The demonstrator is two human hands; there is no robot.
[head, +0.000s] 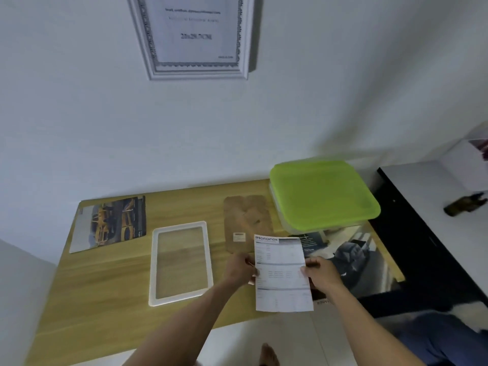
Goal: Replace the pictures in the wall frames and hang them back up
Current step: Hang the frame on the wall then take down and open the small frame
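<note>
Above the wooden table [105, 299], left hand [239, 268] and right hand [323, 273] pinch the SPECIFICATION sheet [281, 276] by its 2 side edges; white frame [154, 268] lies just left

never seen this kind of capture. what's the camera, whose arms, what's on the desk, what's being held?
There is one picture, from a wide-angle camera worn on a person's head, looking forward and down. No robot is involved: the two bare arms belong to the wearer.

The left hand and right hand each pinch a side edge of a white printed sheet headed "SPECIFICATION", held above the wooden desk.

On the desk lie an empty white rectangular picture frame, a brown cardboard backing board, a glossy print of yellow cars at the far left, a dark glossy car poster under the sheet, and a clear plastic box with a lime-green lid.

On the wall above hangs a silver ornate frame with a paper insert.
</note>
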